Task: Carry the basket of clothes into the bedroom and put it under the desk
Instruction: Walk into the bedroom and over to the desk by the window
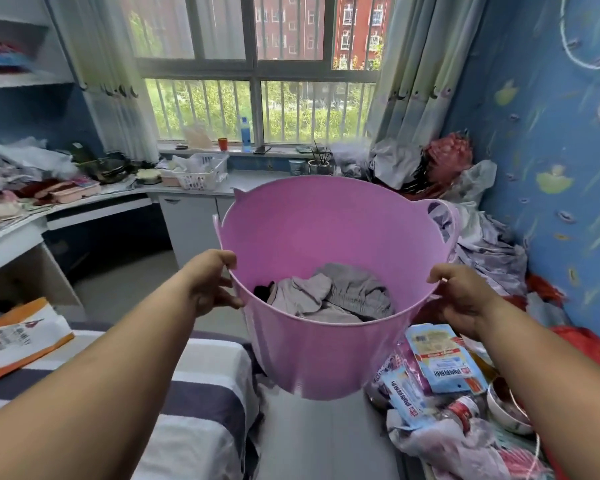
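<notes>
I hold a round pink plastic basket (312,355) in the air in front of me, above the floor. Grey and beige clothes (329,294) lie crumpled at its bottom, with a dark item at their left. My left hand (210,282) grips the near left rim. My right hand (463,294) grips the near right rim. The white desk (94,202) runs along the left wall and under the window, and a dark open space (101,240) shows beneath its drawer.
A bed with a striped cover (194,393) lies at lower left, with an orange and white bag (18,337) on it. Packets, bottles and a bowl (440,386) crowd the floor at lower right. Piled bags and cloth (430,168) fill the right corner. A narrow grey floor strip (323,438) runs ahead.
</notes>
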The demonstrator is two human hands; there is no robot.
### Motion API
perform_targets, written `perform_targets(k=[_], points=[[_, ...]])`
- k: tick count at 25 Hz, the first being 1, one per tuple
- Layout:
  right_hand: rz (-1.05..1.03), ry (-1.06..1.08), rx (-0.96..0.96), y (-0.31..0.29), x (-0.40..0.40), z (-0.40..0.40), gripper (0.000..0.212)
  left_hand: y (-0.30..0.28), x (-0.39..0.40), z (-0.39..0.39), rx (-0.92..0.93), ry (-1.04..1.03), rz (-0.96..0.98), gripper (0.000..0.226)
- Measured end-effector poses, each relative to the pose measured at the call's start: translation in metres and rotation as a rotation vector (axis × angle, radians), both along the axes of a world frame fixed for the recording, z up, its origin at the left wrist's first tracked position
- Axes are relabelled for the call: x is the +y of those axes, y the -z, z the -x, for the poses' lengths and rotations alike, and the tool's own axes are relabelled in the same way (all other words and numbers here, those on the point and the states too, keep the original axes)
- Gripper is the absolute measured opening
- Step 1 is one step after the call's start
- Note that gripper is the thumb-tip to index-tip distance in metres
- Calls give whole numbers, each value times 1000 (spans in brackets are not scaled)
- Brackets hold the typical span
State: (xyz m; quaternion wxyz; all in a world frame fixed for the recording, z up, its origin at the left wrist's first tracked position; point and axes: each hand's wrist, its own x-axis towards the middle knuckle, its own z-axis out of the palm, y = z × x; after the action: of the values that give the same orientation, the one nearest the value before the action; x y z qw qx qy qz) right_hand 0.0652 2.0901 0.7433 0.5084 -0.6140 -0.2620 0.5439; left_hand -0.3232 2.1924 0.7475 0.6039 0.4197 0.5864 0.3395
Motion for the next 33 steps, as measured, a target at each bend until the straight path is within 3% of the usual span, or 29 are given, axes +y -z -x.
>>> perform_targets(k=[5,21,33], points=[[-5,-31,43,4,27,-2,42,11,30,0,-17,-12,0,53],[0,-206,-15,8,267,-98,36,27,196,-94,5,-236,24,51],[19,-197,28,8,391,-62,38,34,324,-61,9,-251,23,50]])
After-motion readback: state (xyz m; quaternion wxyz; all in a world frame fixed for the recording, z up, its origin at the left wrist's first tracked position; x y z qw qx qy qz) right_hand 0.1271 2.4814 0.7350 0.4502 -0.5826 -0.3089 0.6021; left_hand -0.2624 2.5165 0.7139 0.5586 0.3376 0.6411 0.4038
